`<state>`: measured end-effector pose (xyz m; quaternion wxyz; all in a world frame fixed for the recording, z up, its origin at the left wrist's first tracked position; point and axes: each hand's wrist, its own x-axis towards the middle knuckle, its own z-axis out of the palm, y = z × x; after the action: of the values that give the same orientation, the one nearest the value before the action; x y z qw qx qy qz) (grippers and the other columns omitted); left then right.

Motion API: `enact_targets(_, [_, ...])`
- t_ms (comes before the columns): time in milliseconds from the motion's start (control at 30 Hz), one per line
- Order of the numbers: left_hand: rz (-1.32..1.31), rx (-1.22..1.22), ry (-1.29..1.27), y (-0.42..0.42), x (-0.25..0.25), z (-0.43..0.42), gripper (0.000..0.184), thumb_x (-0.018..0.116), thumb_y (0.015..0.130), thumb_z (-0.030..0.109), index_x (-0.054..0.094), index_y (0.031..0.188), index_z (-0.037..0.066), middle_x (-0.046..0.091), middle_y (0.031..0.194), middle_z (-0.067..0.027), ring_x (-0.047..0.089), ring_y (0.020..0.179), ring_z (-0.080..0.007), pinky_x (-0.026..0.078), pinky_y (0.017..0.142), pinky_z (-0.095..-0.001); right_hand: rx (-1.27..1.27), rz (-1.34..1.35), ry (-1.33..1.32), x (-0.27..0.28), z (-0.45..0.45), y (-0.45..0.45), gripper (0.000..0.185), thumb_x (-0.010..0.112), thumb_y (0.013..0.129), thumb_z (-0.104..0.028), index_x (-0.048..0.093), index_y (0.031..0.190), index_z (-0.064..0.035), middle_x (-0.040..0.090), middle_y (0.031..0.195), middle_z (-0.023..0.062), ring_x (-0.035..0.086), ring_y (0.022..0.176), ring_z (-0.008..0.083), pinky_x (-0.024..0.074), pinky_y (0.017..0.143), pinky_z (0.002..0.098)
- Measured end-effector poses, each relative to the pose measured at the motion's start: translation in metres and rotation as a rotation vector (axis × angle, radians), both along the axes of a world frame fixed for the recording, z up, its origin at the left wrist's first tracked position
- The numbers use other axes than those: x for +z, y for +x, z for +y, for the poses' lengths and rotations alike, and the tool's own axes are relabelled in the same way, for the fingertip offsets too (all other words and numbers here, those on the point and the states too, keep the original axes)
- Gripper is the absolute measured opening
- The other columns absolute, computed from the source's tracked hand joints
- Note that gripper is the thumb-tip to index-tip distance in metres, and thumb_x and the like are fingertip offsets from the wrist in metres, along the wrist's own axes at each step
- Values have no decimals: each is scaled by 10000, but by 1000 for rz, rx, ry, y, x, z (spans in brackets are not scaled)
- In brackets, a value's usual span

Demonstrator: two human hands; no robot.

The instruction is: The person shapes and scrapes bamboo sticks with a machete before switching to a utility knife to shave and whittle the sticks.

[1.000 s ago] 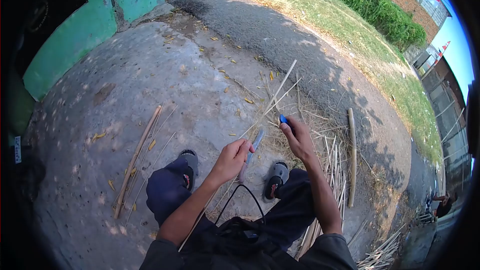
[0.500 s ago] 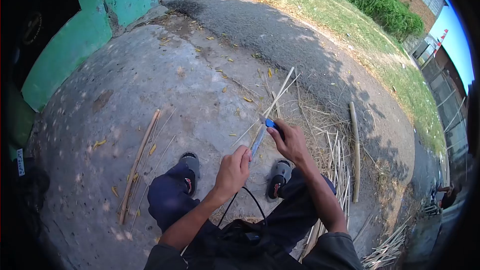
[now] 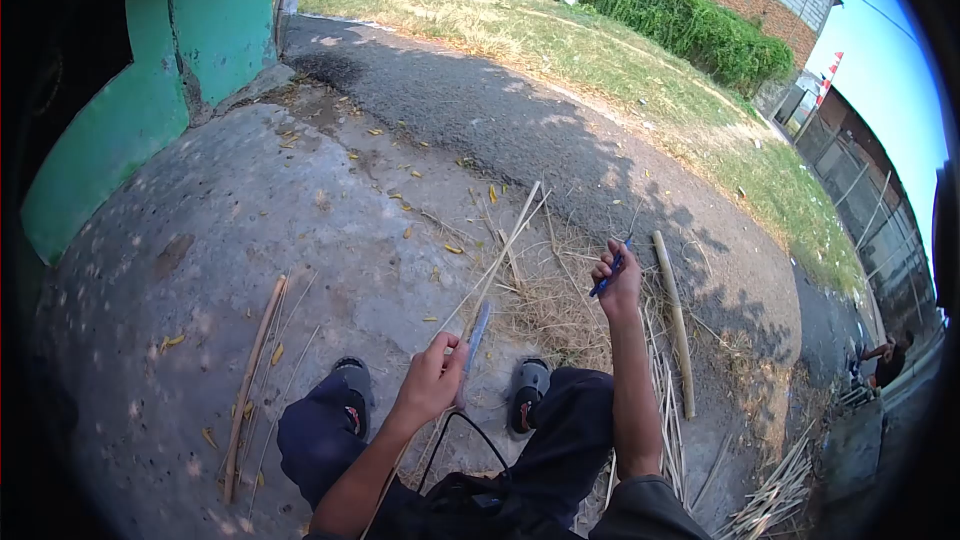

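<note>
My left hand (image 3: pixel 432 382) is closed around a thin bamboo strip (image 3: pixel 506 250), which slants away over the ground in front of me. Close beside those fingers is a long, flat, bluish-grey piece (image 3: pixel 479 332); whether the hand grips it too I cannot tell. Raised to the right, my right hand (image 3: pixel 620 278) is closed on a blue cutter knife (image 3: pixel 610 274), its thin tip pointing up and away. Dry shavings (image 3: pixel 550 315) lie on the ground between the hands.
A thick bamboo pole (image 3: pixel 674 325) and a bundle of split strips (image 3: pixel 662 395) lie at right. Another pole (image 3: pixel 254 385) is on the concrete at left. My sandaled feet (image 3: pixel 528 385) are spread. A person (image 3: pixel 888 360) sits far right, near more strips (image 3: pixel 775 490).
My right hand has moved away from the strip, to the right, with the cutter knife. My left hand still grips the strip. The view has tilted up and to the right.
</note>
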<state>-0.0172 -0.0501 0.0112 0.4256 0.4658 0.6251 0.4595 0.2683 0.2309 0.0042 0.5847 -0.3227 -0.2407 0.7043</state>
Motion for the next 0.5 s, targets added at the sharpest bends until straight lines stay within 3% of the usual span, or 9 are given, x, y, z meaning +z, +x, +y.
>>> enact_targets(167, [8,13,94,-7,-6,4,235,576,1109,252,527,1118,22,599,669,-48,561,554,-99,459,510,-309,-371,-120,208,24,-32,-6,365,488,1145,-363,557,1360,-76,540,837,22,473,668,114,426,616,289])
enact_targets(233, [35,10,85,-8,-4,3,217,574,1110,236,517,1113,27,587,666,-38,554,549,-91,473,502,-303,-638,-441,562,44,-40,-10,356,471,1155,-331,548,1388,-73,549,848,19,478,673,98,424,613,265])
enact_targets(333, [-102,-8,10,-6,-3,6,194,563,1103,203,534,1126,12,628,704,-74,611,575,-128,515,510,-314,-529,-407,473,40,-40,-6,363,471,1159,-327,546,1412,-78,554,858,8,475,671,81,427,606,247])
enact_targets(400, [-213,9,92,-3,-8,9,188,560,1109,203,544,1109,16,596,735,-33,580,611,-80,520,506,-269,-341,-353,285,32,-39,-5,400,480,1157,-340,551,1447,-74,556,871,1,473,661,70,416,582,237])
enact_targets(500, [-172,27,155,-3,-11,11,216,573,1110,226,569,1067,15,602,760,-22,555,614,-72,530,519,-276,-179,-393,236,23,-38,-4,425,484,1153,-337,547,1478,-72,559,889,5,471,651,62,395,563,224])
